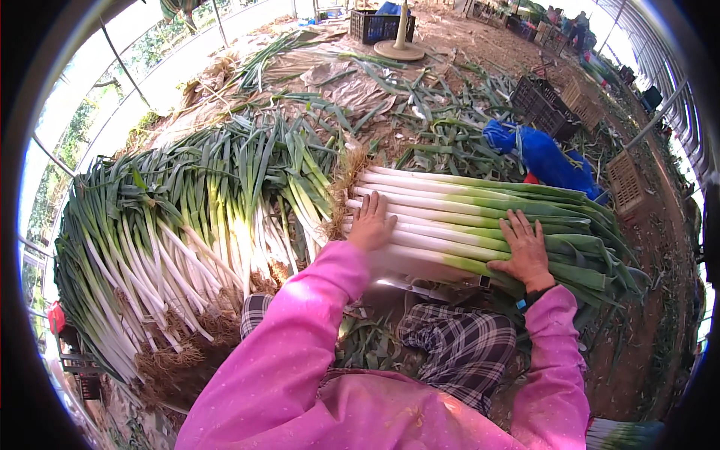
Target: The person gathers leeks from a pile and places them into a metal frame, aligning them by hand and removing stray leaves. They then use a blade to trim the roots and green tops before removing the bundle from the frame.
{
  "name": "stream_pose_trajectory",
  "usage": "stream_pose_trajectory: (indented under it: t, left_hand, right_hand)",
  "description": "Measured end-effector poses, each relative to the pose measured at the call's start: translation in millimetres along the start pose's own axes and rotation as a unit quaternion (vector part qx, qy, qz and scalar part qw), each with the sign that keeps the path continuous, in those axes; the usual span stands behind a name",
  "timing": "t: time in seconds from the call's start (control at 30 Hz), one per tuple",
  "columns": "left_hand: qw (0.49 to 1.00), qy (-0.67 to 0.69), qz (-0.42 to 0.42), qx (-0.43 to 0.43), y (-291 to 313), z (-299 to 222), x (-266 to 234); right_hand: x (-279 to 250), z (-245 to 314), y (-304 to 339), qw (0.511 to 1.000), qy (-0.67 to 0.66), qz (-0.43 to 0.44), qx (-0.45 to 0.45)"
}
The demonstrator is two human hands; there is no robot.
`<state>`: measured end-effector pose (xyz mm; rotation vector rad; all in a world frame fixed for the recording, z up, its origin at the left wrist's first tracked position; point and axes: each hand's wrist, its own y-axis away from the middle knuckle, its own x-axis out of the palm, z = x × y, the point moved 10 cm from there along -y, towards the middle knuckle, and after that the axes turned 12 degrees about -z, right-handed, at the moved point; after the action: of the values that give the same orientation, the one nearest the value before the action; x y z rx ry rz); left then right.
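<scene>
In front of me a stack of cleaned leeks (442, 225) lies sideways, white root ends to the left and dark green leaves to the right. My left hand (372, 223) rests on the white stems close to the roots, its fingers stretched out. Over the green part lies my right hand (524, 250), fingers spread and flat on the leaves. Neither hand grasps anything. To my left is a large heap of untrimmed leeks (172, 247), roots toward me and leaves pointing away. What supports the stack is mostly hidden beneath it.
Beyond the stack, cut leaves (450, 135) litter the soil. A blue sack (551, 157) lies at the far right, near a dark plastic crate (544, 107) and a tan crate (625, 180). Farther off stand a post base (399, 50) and a black crate (367, 27).
</scene>
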<state>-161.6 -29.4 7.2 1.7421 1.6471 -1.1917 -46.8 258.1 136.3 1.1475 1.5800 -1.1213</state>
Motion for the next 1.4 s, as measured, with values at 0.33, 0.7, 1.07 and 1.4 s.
stream_pose_trajectory:
  t: [0.33,0.7,1.07,1.4]
  left_hand:
    - [0.995,-0.068,0.065,0.007,-42,44,-1]
    - [0.996,0.000,0.086,0.020,-68,21,-2]
    - [0.970,-0.049,0.200,-0.127,-62,38,35]
    - [0.965,-0.068,0.231,-0.103,-45,49,57]
  right_hand:
    - [5,3,-2,1.000,0.002,0.021,-0.006]
    - [21,-6,-50,0.970,0.006,0.244,0.003]
    - [60,-11,-55,0.948,-0.063,0.311,0.015]
    - [75,-16,-42,0.961,-0.079,0.266,0.003]
